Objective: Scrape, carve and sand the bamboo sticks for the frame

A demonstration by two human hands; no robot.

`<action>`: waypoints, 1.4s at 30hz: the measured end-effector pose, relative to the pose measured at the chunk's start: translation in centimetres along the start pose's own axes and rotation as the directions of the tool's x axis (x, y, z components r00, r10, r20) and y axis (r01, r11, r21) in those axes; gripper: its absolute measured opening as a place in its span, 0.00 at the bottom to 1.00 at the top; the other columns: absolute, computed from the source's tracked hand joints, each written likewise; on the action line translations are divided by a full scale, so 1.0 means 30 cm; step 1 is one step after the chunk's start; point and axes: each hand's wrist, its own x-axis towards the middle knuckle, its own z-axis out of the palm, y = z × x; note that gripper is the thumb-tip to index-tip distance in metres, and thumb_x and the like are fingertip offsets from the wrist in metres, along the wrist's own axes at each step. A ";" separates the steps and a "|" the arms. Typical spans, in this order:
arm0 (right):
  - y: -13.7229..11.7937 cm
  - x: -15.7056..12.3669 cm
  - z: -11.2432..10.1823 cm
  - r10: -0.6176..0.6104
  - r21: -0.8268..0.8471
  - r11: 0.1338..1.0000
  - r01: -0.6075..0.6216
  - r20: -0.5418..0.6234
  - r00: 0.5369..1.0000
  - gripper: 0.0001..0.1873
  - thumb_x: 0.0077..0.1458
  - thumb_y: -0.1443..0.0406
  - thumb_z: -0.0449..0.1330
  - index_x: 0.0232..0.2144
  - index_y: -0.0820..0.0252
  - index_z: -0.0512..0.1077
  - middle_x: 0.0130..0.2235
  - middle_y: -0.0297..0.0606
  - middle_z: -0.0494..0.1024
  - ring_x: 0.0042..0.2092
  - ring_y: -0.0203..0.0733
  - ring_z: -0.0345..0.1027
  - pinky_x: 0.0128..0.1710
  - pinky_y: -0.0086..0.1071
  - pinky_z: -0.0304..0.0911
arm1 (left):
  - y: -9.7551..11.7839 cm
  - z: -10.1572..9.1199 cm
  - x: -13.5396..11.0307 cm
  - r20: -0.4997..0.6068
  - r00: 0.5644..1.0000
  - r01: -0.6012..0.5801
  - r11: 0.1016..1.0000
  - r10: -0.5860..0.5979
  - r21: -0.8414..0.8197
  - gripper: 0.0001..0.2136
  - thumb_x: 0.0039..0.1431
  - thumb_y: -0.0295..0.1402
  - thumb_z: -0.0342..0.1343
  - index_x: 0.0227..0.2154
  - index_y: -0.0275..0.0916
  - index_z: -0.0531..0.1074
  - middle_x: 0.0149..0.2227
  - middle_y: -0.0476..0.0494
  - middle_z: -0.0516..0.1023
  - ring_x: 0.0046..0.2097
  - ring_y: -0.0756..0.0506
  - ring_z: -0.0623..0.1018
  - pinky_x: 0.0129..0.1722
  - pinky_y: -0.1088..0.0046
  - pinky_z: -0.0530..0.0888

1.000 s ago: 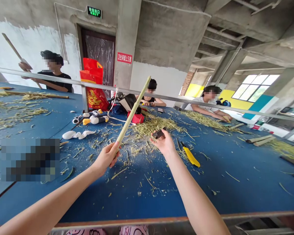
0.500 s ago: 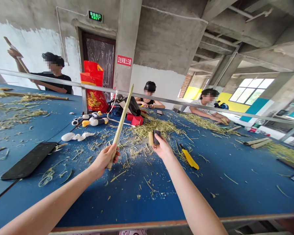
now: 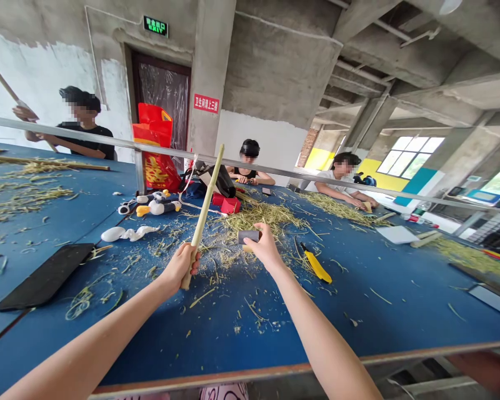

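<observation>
Left hand (image 3: 181, 268) closed round lower part of pale stick (image 3: 205, 214), which slants up, right of and nearer than the red bag (image 3: 159, 136). Right hand (image 3: 265, 247) grips dark block (image 3: 248, 237), farther right of that bag. Red bag upright, contents hidden. Black bag (image 3: 224, 180) just right of it, contents can't tell. Shavings pile (image 3: 270, 215) and yellow tool (image 3: 318, 268) also right, nearer camera.
</observation>
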 end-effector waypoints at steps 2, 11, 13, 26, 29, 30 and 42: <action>-0.044 -0.015 0.019 -0.121 -0.100 0.986 0.131 0.097 0.988 0.19 0.45 0.65 0.64 0.42 0.56 0.69 0.40 0.37 0.76 0.40 0.44 0.70 0.42 0.39 0.65 | 0.005 0.002 -0.006 0.014 1.000 -0.006 1.000 0.005 0.006 0.11 0.58 0.43 0.52 0.35 0.42 0.60 0.26 0.57 0.64 0.20 0.56 0.62 0.17 0.83 0.59; -0.248 -0.062 0.215 -0.449 -0.381 0.734 0.562 0.349 0.822 0.26 0.56 0.71 0.59 0.57 0.52 0.65 0.43 0.43 0.79 0.37 0.45 0.74 0.33 0.34 0.65 | -0.017 0.001 -0.004 0.004 0.987 -0.156 0.971 0.158 0.179 0.19 0.59 0.52 0.51 0.45 0.44 0.62 0.26 0.57 0.64 0.21 0.55 0.62 0.16 0.83 0.60; -0.278 -0.059 0.253 -0.453 -0.375 0.732 0.569 0.356 0.817 0.23 0.57 0.67 0.61 0.55 0.53 0.66 0.37 0.40 0.81 0.35 0.45 0.74 0.34 0.35 0.65 | -0.023 -0.005 0.002 0.004 0.982 -0.187 0.961 0.190 0.204 0.21 0.60 0.50 0.51 0.51 0.44 0.60 0.27 0.56 0.65 0.20 0.55 0.63 0.16 0.83 0.61; -0.317 -0.090 0.314 -0.554 -0.219 0.729 0.648 0.366 0.748 0.18 0.61 0.69 0.57 0.54 0.54 0.70 0.41 0.37 0.82 0.40 0.42 0.75 0.44 0.35 0.65 | -0.035 -0.015 0.015 -0.035 0.982 -0.175 0.963 0.187 0.207 0.17 0.58 0.48 0.53 0.43 0.43 0.63 0.26 0.57 0.63 0.20 0.55 0.63 0.15 0.82 0.61; -0.322 -0.082 0.317 -0.574 -0.178 0.731 0.659 0.360 0.735 0.09 0.60 0.67 0.60 0.43 0.52 0.75 0.40 0.33 0.82 0.41 0.41 0.75 0.46 0.34 0.64 | -0.039 -0.014 0.015 -0.047 0.977 -0.192 0.958 0.206 0.213 0.16 0.57 0.48 0.53 0.39 0.42 0.62 0.25 0.57 0.63 0.19 0.55 0.62 0.15 0.82 0.61; -0.319 -0.081 0.320 -0.598 -0.145 0.724 0.675 0.355 0.718 0.09 0.60 0.68 0.60 0.42 0.51 0.76 0.42 0.32 0.82 0.43 0.40 0.74 0.47 0.34 0.64 | -0.041 -0.015 0.015 -0.053 0.976 -0.194 0.956 0.211 0.221 0.15 0.57 0.48 0.52 0.38 0.42 0.62 0.24 0.57 0.63 0.19 0.55 0.62 0.15 0.81 0.61; -0.293 -0.001 0.349 -0.702 -0.143 0.611 0.779 0.357 0.616 0.13 0.64 0.67 0.55 0.46 0.54 0.77 0.46 0.39 0.79 0.51 0.43 0.67 0.53 0.38 0.62 | -0.018 0.003 -0.001 -0.055 0.977 -0.181 0.938 0.206 0.296 0.17 0.56 0.45 0.52 0.45 0.42 0.63 0.25 0.56 0.64 0.19 0.54 0.63 0.15 0.81 0.62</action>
